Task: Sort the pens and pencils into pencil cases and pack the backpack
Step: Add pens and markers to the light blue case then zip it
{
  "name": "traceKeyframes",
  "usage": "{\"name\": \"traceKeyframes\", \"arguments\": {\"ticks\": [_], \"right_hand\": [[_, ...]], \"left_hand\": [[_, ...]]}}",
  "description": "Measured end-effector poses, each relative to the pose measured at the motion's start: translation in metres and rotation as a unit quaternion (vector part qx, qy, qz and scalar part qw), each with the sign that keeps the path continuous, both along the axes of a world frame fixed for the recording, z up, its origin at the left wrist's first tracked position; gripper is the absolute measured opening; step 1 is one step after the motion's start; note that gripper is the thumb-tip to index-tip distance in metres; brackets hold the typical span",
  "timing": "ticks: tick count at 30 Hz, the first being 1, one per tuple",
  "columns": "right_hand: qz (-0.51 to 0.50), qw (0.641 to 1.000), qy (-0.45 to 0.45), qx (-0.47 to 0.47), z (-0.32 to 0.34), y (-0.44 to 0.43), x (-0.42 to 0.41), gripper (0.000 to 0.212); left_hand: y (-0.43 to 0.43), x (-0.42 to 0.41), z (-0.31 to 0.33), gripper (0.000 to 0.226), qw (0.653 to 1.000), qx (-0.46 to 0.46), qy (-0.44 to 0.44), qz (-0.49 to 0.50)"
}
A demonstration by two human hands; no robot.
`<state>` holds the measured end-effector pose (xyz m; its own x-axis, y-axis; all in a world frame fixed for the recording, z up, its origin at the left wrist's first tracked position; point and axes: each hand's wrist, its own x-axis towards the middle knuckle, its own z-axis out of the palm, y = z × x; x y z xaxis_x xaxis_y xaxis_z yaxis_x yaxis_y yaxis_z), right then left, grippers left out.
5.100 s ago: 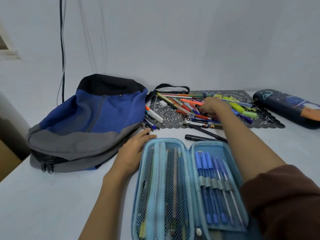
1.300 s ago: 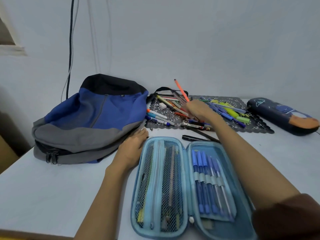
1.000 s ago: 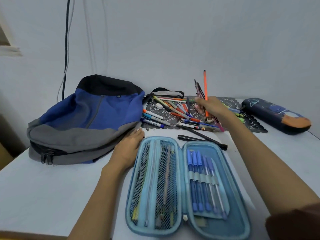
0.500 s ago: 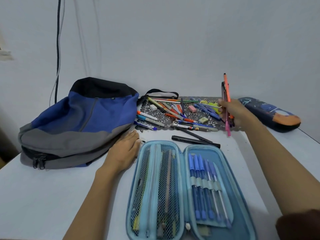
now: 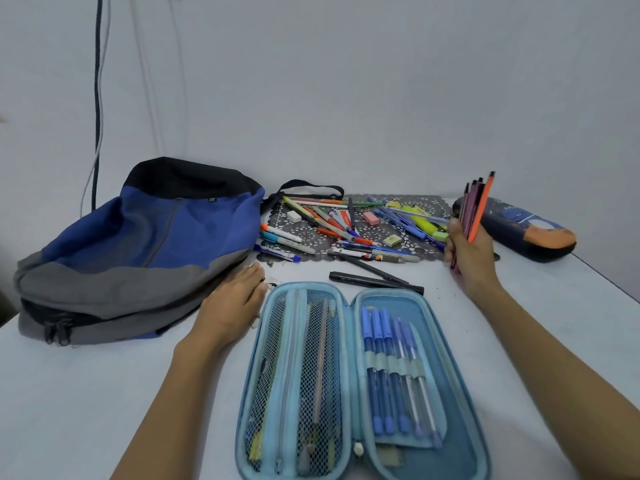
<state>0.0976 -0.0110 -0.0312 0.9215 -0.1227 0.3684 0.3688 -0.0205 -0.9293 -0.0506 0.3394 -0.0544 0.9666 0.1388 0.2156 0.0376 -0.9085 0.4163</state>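
A light blue pencil case (image 5: 467,445) lies open in front of me, with several blue pens under elastic loops on its right half and a mesh pocket on its left. My right hand (image 5: 467,258) grips a bunch of colored pens (image 5: 476,209) upright, just left of a dark blue pencil case (image 5: 526,230). My left hand (image 5: 235,303) rests flat on the table between the open case and the blue and grey backpack (image 5: 138,251). A pile of loose pens and erasers (image 5: 346,226) covers a dark lace mat.
Two black pens (image 5: 374,280) lie on the white table (image 5: 86,393) just beyond the open case. A wall stands right behind the mat, with cables (image 5: 98,98) hanging at the left. The table's right edge runs close behind the dark case.
My right hand has lifted a bunch of colored pens out of the pile and carried them right, next to the dark case. The left hand has stayed put.
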Motion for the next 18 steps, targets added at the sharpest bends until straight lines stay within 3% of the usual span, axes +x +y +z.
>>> {"name": "traceKeyframes", "arguments": {"ticks": [4,6,9,14,18], "right_hand": [[0.008,1.000,-0.005,0.023,-0.003,-0.004,0.004,0.006],[-0.046,0.997,-0.001,0.059,0.005,-0.011,0.008,0.006],[-0.169,0.984,0.016,0.056,0.017,-0.032,0.024,0.023],[-0.227,0.962,0.056,-0.144,0.028,-0.046,0.053,0.025],[-0.122,0.942,0.109,-0.293,0.031,-0.026,0.063,0.024]], "left_hand": [[-0.002,-0.001,0.000,0.041,1.000,-0.004,-0.012,0.001],[-0.002,-0.001,0.000,0.041,1.000,-0.007,-0.016,-0.001],[-0.002,-0.001,-0.001,0.040,1.000,-0.010,-0.019,0.002],[-0.001,0.000,0.000,0.041,1.000,-0.009,-0.018,0.004],[-0.003,-0.002,0.002,0.036,0.999,-0.017,-0.029,0.004]]}}
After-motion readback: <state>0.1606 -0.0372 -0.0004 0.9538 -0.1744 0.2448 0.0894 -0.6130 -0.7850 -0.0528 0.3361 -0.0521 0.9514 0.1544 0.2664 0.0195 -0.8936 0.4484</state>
